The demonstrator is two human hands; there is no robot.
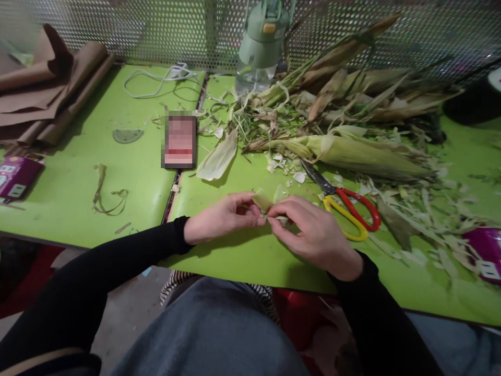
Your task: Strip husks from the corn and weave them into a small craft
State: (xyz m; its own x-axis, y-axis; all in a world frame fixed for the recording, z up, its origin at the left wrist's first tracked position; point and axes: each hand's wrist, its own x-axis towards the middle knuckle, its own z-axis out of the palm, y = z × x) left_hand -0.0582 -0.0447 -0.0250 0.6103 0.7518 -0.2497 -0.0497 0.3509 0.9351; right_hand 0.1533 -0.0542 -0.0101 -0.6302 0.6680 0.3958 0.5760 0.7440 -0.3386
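Observation:
Both my hands meet over the near edge of the green table (230, 261). Between them is a small piece of pale corn husk (263, 201), its petal-like ends sticking up. My left hand (227, 215) pinches it from the left, fingers curled. From the right, my right hand (309, 227) pinches the same piece at its base with thumb and forefinger. Just beyond my right hand lie scissors (332, 194) with one red and one yellow handle loop, blades pointing away to the left. A loose flat husk leaf (219, 156) rests past my left hand.
A husk-wrapped corn ear (360, 154) and a heap of dry husks (352, 94) cover the back right. Shredded strips (434, 224) spread at right. Further back stand a green water bottle (260, 49) and a white cable (152, 83). A phone (180, 141) and brown paper (55, 99) lie left.

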